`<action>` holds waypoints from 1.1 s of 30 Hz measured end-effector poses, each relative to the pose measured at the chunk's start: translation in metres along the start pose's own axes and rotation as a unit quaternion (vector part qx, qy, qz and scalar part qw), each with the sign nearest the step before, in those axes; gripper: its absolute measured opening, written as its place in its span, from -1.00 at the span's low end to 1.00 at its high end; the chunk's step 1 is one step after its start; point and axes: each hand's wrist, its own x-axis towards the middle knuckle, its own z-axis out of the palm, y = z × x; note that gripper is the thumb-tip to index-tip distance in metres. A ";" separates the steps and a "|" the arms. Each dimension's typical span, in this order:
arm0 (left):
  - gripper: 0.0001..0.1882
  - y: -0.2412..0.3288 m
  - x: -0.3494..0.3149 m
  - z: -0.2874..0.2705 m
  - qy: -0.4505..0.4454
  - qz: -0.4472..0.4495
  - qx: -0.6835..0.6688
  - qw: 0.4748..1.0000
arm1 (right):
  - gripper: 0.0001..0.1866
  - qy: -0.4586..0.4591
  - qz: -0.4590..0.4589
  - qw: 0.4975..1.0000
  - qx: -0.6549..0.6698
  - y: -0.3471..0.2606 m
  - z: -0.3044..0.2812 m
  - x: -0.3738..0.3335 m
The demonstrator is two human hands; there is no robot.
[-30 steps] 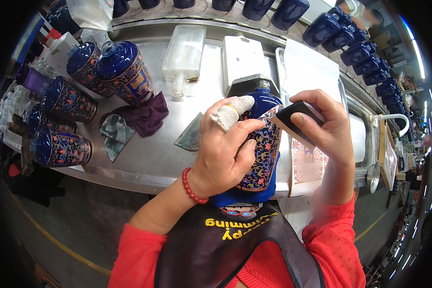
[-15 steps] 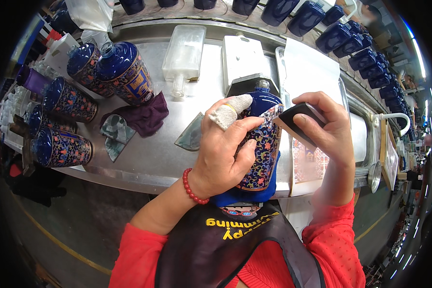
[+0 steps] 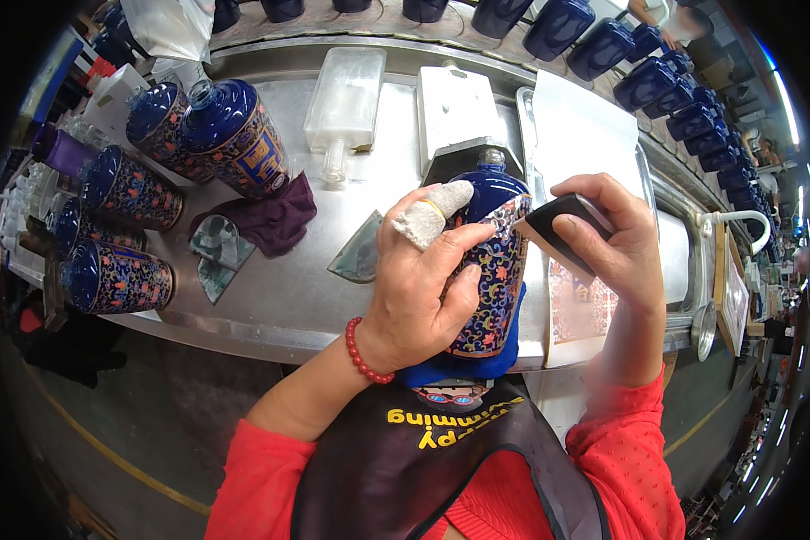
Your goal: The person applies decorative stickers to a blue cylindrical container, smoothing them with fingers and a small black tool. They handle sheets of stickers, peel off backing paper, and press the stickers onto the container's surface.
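A dark blue bottle (image 3: 488, 310) with a colourful floral decal lies tilted in front of me, its clear neck pointing away and its base on blue cloth (image 3: 510, 346). My left hand (image 3: 427, 274) grips its left side; one finger wears a whitish fabric cover (image 3: 434, 214), and the index fingertip presses the decal near the shoulder. In my right hand (image 3: 616, 236) is a flat black scraper (image 3: 562, 229), pinched between thumb and fingers. Its edge is beside the decal's upper right part, where a pale, shiny patch shows; whether it touches I cannot tell.
Decorated blue bottles (image 3: 234, 135) stand at left beside a purple cloth (image 3: 279, 216) and dark green pieces (image 3: 220, 252). Beyond lie a clear bottle (image 3: 346, 99) and a white block (image 3: 454, 108). A decal sheet (image 3: 580, 306) is at right. Plain blue bottles (image 3: 558, 27) line a conveyor behind.
The plain blue bottles on the conveyor have shifted to the left. My hands, the scraper and the decorated bottle have barely moved.
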 end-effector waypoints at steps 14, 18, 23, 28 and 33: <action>-0.59 0.000 -0.001 0.000 0.000 -0.009 -0.035 0.999 | -0.74 0.002 0.015 1.000 0.008 0.004 -0.002 -0.004; -0.58 -0.002 0.000 0.000 0.001 -0.011 -0.013 1.000 | -0.73 0.002 0.011 1.000 0.012 0.004 -0.002 -0.004; -0.55 -0.001 -0.004 0.000 -0.006 0.042 0.079 0.996 | -0.72 0.004 0.010 1.000 0.014 0.004 -0.002 -0.004; -0.58 -0.002 -0.011 -0.001 0.011 0.052 0.104 0.993 | -0.71 0.011 0.020 0.999 0.023 0.010 -0.002 -0.004; -0.66 -0.006 -0.011 -0.004 0.041 0.016 0.030 0.999 | -0.73 0.058 0.078 0.971 0.218 0.030 0.010 -0.002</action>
